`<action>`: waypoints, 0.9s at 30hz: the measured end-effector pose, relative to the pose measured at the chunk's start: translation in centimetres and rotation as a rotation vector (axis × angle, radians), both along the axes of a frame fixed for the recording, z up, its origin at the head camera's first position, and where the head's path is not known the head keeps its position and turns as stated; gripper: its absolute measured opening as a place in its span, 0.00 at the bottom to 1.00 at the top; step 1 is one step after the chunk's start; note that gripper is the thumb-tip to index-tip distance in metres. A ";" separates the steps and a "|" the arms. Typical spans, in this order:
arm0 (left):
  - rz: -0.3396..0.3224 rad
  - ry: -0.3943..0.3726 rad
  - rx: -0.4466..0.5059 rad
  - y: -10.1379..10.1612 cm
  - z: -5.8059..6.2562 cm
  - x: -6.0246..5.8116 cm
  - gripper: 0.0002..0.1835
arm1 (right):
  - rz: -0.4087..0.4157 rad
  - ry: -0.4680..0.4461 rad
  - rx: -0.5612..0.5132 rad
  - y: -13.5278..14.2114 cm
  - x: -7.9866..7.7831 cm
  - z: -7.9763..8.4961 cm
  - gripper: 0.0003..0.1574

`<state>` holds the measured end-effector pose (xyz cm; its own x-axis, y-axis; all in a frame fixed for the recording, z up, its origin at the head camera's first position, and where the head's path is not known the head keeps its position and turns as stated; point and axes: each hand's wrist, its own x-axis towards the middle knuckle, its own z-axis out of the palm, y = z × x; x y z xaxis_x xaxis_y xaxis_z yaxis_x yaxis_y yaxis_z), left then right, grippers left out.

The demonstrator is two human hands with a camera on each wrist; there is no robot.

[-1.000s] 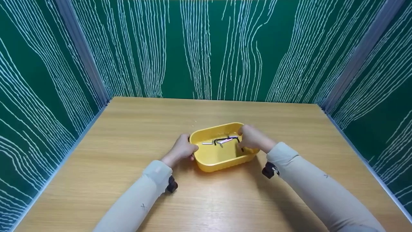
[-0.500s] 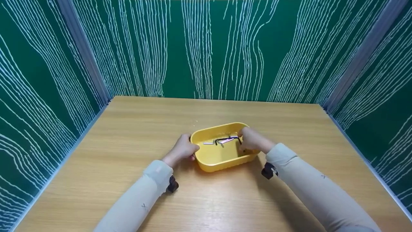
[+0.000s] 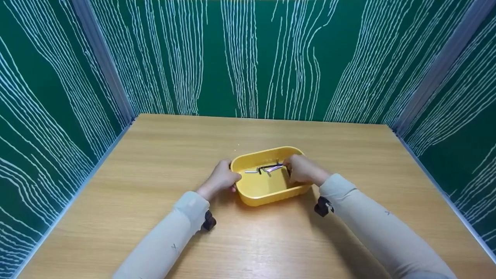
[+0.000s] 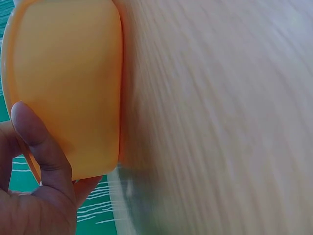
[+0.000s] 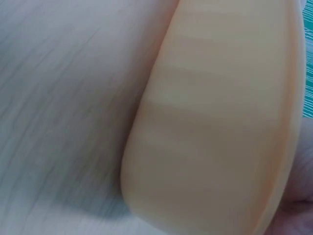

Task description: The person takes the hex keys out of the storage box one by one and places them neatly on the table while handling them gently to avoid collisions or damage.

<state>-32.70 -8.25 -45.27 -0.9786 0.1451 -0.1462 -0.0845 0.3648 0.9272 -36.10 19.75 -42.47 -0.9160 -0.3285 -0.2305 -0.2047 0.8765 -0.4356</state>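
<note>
A yellow plastic bin (image 3: 267, 195) with rounded corners stands at a slant on the table. My left hand (image 3: 223, 176) grips its left end, thumb against the outer wall, as the left wrist view also shows the left hand (image 4: 46, 166) at the rim. Several hex keys lie in a loose heap on the bin floor, among them a black hex key (image 3: 273, 166) and a silver hex key (image 3: 251, 171). Reaching into the right end, my right hand (image 3: 304, 169) has curled fingers at the black key's end, which they partly hide. The bin wall (image 5: 210, 122) blocks most of the right wrist view.
Under the bin is a wooden table (image 3: 174, 143). Tiny pale specks lie behind it. Green walls (image 3: 286, 58) with white wavy lines enclose the back and sides, joined by grey corner posts. Each sleeve carries a small black wrist camera (image 3: 209, 221).
My right hand has shifted slightly left inside the bin, and its fingers have closed in around the black hex key's end. The left hand keeps its grip on the bin.
</note>
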 end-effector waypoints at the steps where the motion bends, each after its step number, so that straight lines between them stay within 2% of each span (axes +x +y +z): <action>1: 0.000 0.001 0.000 0.0 0.0 0.0 0.24 | 0.007 0.007 -0.003 0.0 -0.1 -0.1 0.29; 8: -0.006 0.005 -0.001 0.0 0.0 -0.1 0.26 | 0.023 0.047 -0.036 0.0 -0.3 -0.6 0.22; 12: -0.005 -0.006 0.007 -0.1 0.0 0.0 0.26 | 0.033 0.074 -0.045 0.0 -0.4 -0.9 0.23; 15: -0.011 -0.003 0.019 -0.1 -0.2 -0.1 0.26 | 0.071 0.120 -0.050 0.0 -0.5 -1.1 0.22; 19: -0.018 -0.001 0.034 -0.2 -0.3 -0.2 0.25 | 0.098 0.158 -0.052 0.1 -0.7 -1.3 0.25; 27: -0.014 -0.003 0.028 -0.1 -0.4 -0.2 0.26 | 0.048 0.098 -0.063 0.1 -0.8 -1.5 0.32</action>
